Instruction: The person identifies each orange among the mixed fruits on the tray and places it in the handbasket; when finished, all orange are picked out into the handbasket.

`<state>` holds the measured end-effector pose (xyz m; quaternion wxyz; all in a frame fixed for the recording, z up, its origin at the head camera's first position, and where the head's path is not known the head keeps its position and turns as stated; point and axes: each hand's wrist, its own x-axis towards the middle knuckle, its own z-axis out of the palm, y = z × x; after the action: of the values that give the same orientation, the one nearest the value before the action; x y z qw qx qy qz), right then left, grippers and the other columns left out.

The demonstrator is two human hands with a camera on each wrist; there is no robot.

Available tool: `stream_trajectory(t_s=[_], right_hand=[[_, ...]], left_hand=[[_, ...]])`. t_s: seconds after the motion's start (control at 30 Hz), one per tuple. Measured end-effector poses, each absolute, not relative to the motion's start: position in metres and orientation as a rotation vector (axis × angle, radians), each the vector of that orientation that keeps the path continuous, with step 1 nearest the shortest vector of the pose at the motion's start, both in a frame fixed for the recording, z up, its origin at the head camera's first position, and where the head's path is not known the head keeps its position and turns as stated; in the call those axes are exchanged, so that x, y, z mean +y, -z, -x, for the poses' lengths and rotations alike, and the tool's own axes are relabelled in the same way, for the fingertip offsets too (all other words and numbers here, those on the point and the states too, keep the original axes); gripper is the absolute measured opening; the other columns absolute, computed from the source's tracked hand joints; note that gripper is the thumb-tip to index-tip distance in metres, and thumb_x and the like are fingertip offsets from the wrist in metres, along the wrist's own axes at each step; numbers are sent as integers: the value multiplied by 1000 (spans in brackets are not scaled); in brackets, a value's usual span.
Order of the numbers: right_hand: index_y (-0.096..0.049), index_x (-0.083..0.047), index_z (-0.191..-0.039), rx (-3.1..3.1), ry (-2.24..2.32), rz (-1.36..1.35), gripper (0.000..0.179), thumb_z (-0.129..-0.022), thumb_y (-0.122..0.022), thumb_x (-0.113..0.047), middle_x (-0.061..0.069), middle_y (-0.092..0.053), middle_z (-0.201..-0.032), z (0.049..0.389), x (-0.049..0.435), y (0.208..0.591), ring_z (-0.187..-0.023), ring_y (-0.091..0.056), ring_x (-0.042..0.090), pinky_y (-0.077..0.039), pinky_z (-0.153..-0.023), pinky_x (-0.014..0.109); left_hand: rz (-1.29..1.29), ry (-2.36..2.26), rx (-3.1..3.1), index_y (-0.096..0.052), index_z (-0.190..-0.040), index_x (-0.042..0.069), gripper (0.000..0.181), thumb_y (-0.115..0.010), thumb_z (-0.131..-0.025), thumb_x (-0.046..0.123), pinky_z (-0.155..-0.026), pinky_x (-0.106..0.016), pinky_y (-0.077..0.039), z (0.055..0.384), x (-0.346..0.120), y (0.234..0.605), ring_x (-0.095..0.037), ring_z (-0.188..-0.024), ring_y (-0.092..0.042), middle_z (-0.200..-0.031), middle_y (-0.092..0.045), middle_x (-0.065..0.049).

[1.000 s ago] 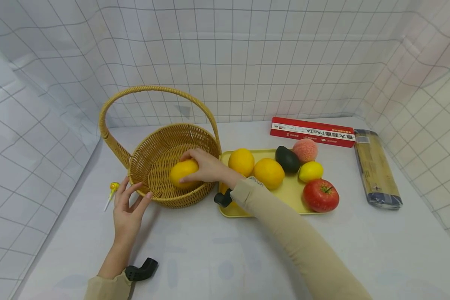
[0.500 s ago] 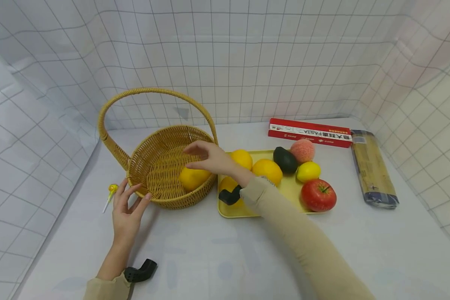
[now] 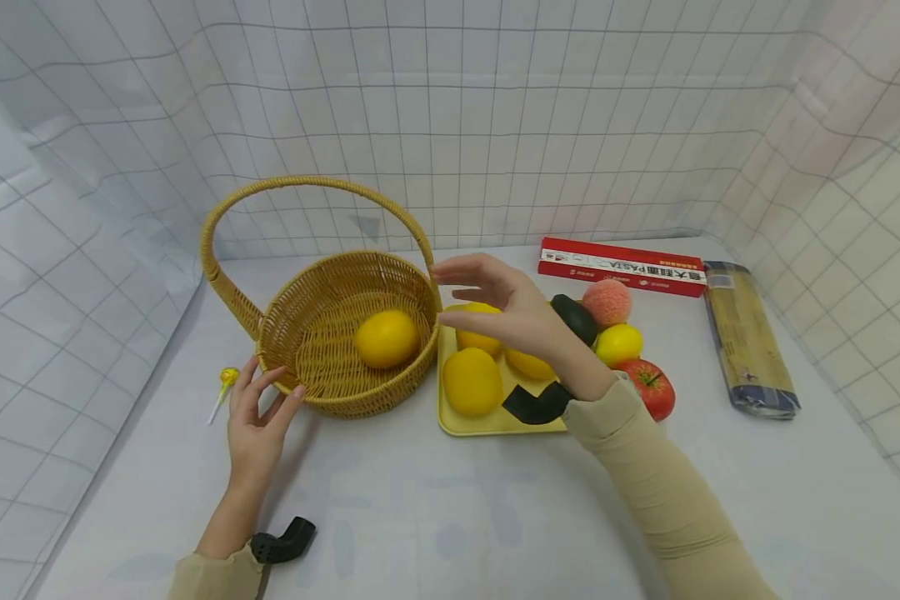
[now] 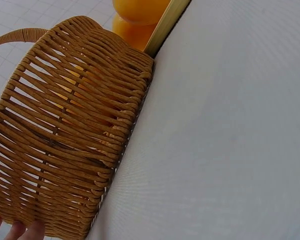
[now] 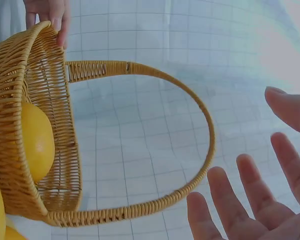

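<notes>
A wicker basket (image 3: pixel 318 358) with a tall arched handle stands at the left, with one orange (image 3: pixel 387 339) lying inside. My left hand (image 3: pixel 255 429) holds the basket's near-left rim, fingertips hooked over it as the right wrist view shows. Over the left part of a yellow tray (image 3: pixel 487 427) hovers my right hand (image 3: pixel 521 312), fingers spread, thumb apart, holding nothing. Below it on the tray are an orange (image 3: pixel 472 382) at the front left corner and two more oranges behind, partly covered by the hand.
Elsewhere on the tray are an avocado (image 3: pixel 574 319), a pink peach-like fruit (image 3: pixel 607 302), a lemon (image 3: pixel 619 344) and a red apple (image 3: pixel 651 389). Behind lies a red pasta box (image 3: pixel 622 267), with a brown packet (image 3: pixel 750 337) at right. A lollipop (image 3: pixel 225 387) lies left of the basket.
My right hand has let go of an orange in the basket and moved right, out over the tray. The left hand has stayed at the rim.
</notes>
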<state>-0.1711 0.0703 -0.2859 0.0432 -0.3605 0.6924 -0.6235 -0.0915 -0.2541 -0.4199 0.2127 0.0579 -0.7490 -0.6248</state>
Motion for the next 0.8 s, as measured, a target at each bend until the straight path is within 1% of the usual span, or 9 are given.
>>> stream_trajectory(t_s=[0.2,0.4,0.47,0.53,0.67,0.73,0.8], right_hand=[[-50,-6,-128,2202,1983,957,50,-83,-71,-9,7,-53,-129,161,88,299,-119,-49,18,-42,-102,35],[-50,-8,-128,2246,2023,821,52,-81,-73,-9,4,-53,-128,158,91,327,-119,-48,16,-42,-101,38],[-50,-9,-128,2254,2022,778,52,-81,-73,-8,6,-53,-128,158,91,336,-119,-48,16,-42,-101,38],[-50,-8,-127,2243,2019,750,53,-80,-74,-7,9,-53,-129,157,91,345,-120,-48,19,-41,-102,38],[-50,-6,-127,2249,1966,735,53,-80,-74,-9,18,-49,-132,153,91,358,-123,-45,29,-38,-105,39],[-50,-6,-127,2271,1934,736,53,-80,-75,-11,19,-49,-132,151,90,362,-123,-44,33,-36,-106,42],[-50,-6,-127,2305,1912,739,54,-80,-76,-12,18,-50,-132,149,89,367,-122,-46,33,-36,-106,44]], left_hand=[[-167,1733,-2084,-53,-118,-11,37,-66,-85,0,-97,-19,-41,91,-253,419,-22,-138,-21,-150,-23,0],[-164,1745,-2074,-53,-118,-11,37,-66,-85,-1,-99,-22,-40,92,-253,420,-22,-139,-20,-150,-23,0],[-165,1745,-2075,-53,-118,-11,37,-66,-85,-1,-99,-21,-40,92,-253,420,-22,-139,-20,-150,-23,0],[-167,1743,-2078,-53,-118,-10,37,-66,-85,0,-98,-21,-40,91,-253,420,-22,-139,-20,-150,-23,0],[-167,1731,-2090,-53,-119,-10,37,-66,-86,1,-98,-21,-40,91,-253,420,-22,-139,-20,-150,-23,1],[-167,1727,-2095,-53,-119,-10,37,-66,-86,1,-98,-21,-40,91,-253,419,-22,-139,-20,-150,-23,1],[-168,1724,-2098,-53,-119,-10,37,-66,-86,1,-98,-21,-40,91,-253,419,-22,-139,-20,-150,-23,1]])
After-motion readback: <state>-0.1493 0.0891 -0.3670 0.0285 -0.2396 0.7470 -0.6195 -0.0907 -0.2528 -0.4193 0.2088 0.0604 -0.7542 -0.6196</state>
